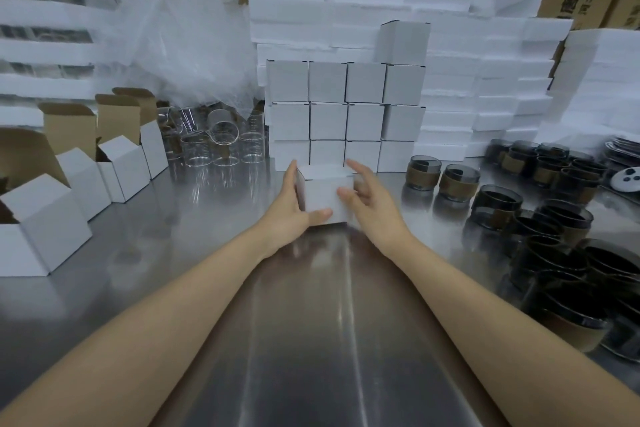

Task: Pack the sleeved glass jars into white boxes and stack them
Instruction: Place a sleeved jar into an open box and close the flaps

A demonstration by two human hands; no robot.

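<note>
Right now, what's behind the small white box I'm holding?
A stacked wall of closed white cardboard boxes stands behind the small white box, with white foam slabs piled further back. The held box hides the bottom row's lower edge there.

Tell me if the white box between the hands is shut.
Shut: the white box has a flat top, no flap raised.

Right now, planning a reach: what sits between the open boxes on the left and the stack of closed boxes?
Clear glass jars, below crumpled plastic wrap, as the head view shows.
</note>
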